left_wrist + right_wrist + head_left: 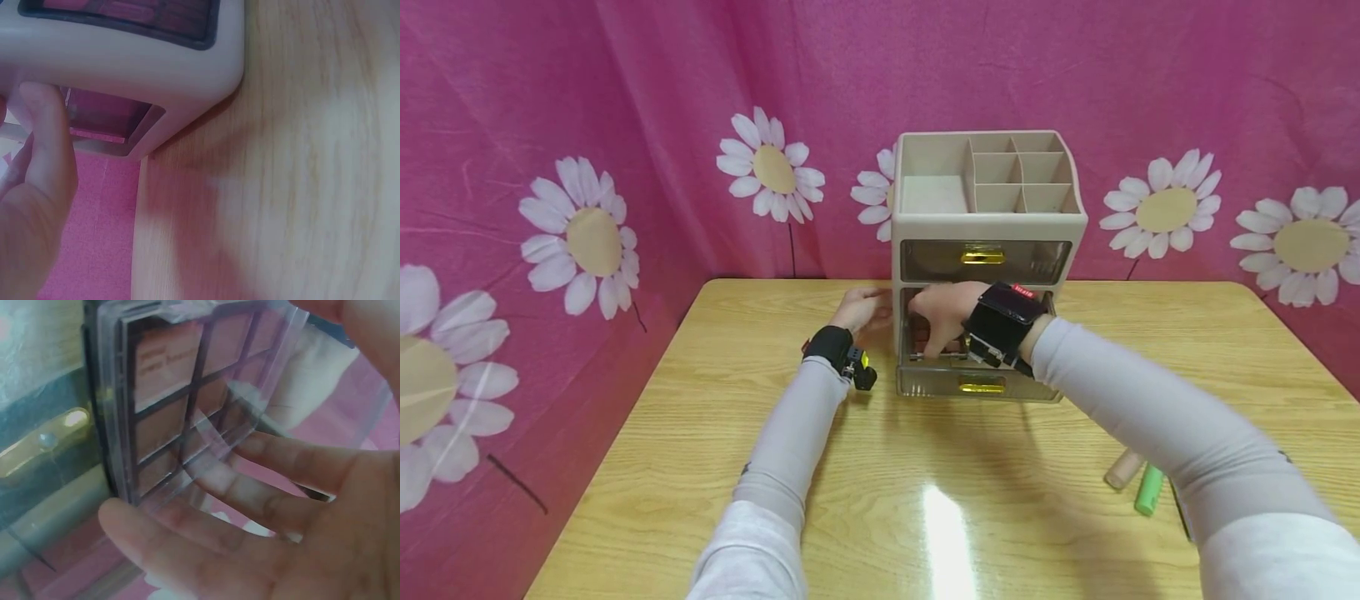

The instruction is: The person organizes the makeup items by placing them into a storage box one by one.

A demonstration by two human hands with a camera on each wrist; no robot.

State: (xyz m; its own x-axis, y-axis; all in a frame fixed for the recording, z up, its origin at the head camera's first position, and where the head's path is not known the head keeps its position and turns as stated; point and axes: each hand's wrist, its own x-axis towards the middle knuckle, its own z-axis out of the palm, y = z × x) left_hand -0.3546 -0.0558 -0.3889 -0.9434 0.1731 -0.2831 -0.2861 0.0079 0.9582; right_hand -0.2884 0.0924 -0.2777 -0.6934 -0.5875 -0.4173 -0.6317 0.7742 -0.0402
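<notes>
A cream desktop organizer (989,227) with smoky drawers and gold handles stands at the back of the table. In its middle opening, my right hand (946,307) holds an eyeshadow palette (164,365), which has a clear lid and several brownish-pink pans. The right wrist view shows the fingers (250,494) spread along and behind the palette. My left hand (861,312) is against the organizer's left side; its thumb (47,119) lies straight along the wall in the left wrist view. Its other fingers are mostly hidden.
Above the top drawer (985,262) are open compartments (1022,171). The bottom drawer (977,384) sits below the middle opening. A tan cylinder (1124,469), a green cylinder (1149,490) and a dark-edged item, partly covered by my right arm, lie at the right. A pink flowered cloth (820,58) hangs behind.
</notes>
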